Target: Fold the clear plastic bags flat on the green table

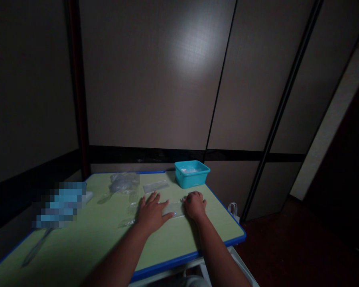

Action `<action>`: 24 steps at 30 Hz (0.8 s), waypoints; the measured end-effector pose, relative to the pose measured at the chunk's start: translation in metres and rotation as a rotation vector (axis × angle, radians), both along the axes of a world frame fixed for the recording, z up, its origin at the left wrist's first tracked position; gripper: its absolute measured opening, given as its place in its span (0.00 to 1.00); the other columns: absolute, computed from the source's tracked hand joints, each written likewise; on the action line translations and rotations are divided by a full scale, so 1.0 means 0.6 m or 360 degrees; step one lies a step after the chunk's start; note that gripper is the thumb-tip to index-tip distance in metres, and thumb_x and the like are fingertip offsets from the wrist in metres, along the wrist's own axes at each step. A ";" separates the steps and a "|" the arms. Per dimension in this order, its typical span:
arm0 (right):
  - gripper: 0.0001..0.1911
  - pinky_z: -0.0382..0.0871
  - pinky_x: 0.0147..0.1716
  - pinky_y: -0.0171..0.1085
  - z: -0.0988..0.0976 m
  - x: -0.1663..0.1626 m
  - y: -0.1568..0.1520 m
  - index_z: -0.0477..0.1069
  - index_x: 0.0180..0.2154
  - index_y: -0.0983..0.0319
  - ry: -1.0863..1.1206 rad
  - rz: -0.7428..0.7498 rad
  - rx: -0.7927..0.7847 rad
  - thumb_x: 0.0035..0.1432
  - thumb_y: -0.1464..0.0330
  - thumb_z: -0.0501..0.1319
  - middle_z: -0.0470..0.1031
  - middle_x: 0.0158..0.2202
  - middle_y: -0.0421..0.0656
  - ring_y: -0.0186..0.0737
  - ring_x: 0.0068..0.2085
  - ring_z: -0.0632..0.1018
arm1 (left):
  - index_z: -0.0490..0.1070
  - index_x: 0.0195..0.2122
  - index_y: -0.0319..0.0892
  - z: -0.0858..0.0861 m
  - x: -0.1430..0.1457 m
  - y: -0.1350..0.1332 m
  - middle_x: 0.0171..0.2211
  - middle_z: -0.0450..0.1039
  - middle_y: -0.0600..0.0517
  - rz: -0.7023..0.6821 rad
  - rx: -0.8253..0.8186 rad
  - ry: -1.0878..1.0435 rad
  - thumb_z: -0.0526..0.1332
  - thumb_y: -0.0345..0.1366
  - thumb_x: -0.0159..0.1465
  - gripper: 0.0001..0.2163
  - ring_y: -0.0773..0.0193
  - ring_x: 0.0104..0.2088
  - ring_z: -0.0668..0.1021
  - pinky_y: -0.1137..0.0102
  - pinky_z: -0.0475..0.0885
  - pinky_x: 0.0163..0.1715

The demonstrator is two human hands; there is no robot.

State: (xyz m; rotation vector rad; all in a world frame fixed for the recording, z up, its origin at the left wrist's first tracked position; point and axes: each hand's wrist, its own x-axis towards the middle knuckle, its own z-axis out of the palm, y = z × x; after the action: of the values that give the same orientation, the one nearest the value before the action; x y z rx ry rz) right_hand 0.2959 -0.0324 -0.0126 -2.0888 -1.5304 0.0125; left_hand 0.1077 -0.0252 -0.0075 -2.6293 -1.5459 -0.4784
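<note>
My left hand [151, 211] lies flat on the green table [86, 243], fingers spread, its thumb touching a small clear plastic bag [175, 209]. My right hand [194, 204] rests on the right end of that same bag with its fingers curled down onto it. A second flat clear bag [155, 186] lies just beyond my left hand. A crumpled heap of clear plastic [123, 182] sits further left.
A turquoise plastic tub [192, 173] stands at the table's far right corner. A blurred-out blue patch [61, 204] covers the left side of the table. Dark panelled walls close in behind; the blue table edge [179, 259] runs near me.
</note>
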 end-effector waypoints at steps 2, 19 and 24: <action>0.08 0.50 0.49 0.59 0.000 0.000 0.000 0.71 0.30 0.59 -0.0003 -0.0017 0.0010 0.53 0.63 0.56 0.67 0.48 0.48 0.51 0.55 0.58 | 0.64 0.52 0.57 -0.001 0.000 0.000 0.59 0.57 0.48 -0.0008 0.0013 -0.0005 0.47 0.61 0.55 0.27 0.51 0.61 0.51 0.50 0.44 0.55; 0.10 0.54 0.47 0.53 -0.001 0.003 0.001 0.73 0.31 0.60 0.0025 -0.0077 0.0027 0.52 0.65 0.55 0.69 0.44 0.49 0.50 0.50 0.62 | 0.63 0.53 0.57 -0.003 -0.001 0.002 0.59 0.56 0.49 -0.0004 0.0002 0.0025 0.46 0.62 0.54 0.28 0.52 0.61 0.51 0.50 0.43 0.55; 0.10 0.55 0.46 0.50 -0.001 0.003 0.000 0.74 0.30 0.61 0.0009 -0.0106 0.0050 0.51 0.64 0.56 0.69 0.43 0.50 0.50 0.49 0.63 | 0.63 0.52 0.57 -0.004 -0.001 0.002 0.59 0.57 0.48 -0.0023 0.0036 0.0005 0.45 0.63 0.54 0.29 0.52 0.61 0.52 0.49 0.43 0.55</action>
State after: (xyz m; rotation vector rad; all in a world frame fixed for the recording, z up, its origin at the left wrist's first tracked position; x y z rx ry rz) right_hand 0.2978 -0.0326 -0.0129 -2.1123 -1.4477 -0.0301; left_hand 0.1070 -0.0243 -0.0096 -2.6249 -1.5125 -0.4892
